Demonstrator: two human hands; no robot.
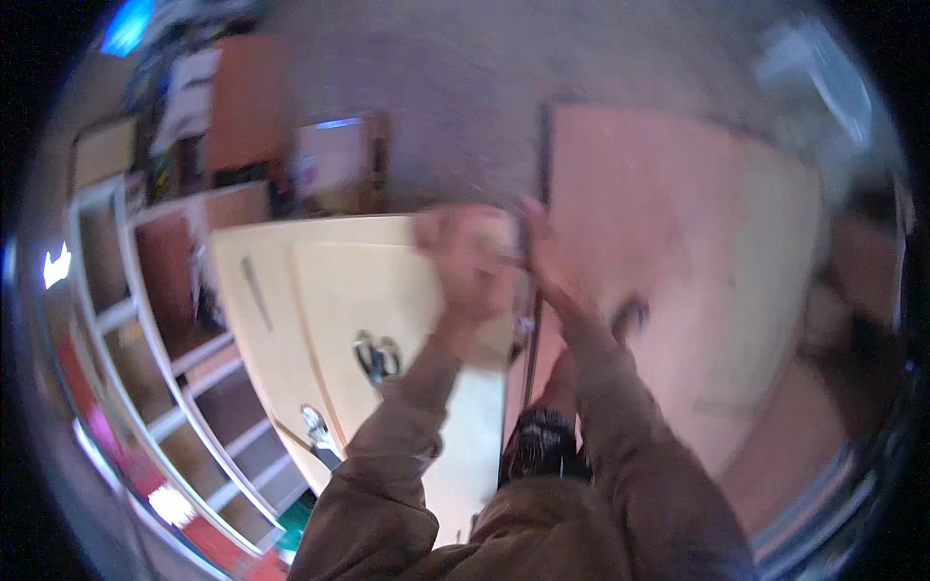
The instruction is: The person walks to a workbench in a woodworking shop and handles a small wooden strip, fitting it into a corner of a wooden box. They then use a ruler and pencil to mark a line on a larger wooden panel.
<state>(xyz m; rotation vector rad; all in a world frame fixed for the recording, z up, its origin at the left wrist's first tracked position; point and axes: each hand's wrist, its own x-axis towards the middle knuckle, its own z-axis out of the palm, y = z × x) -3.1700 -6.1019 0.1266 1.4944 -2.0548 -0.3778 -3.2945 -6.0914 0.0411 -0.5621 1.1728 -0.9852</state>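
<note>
Both my hands are over the far right corner of a pale wooden worktop (339, 261), and motion smears them. My left hand (463, 257) is curled around something pale that I cannot make out. Beside it, my right hand (554, 261) has its fingers stretched out along the dark gap between the worktop and a reddish wooden panel (639, 203). Whether it touches the pale thing is unclear. On the worktop, left of my left forearm, lies a tool with black looped handles (376, 356).
A tool with a dark handle (318, 436) lies at the worktop's left edge, and a thin dark strip (257, 290) farther back. White-edged shelving (165, 358) stands at left. Boxes and boards (242, 107) are stacked behind it. A small dark object (632, 315) is on the reddish panel.
</note>
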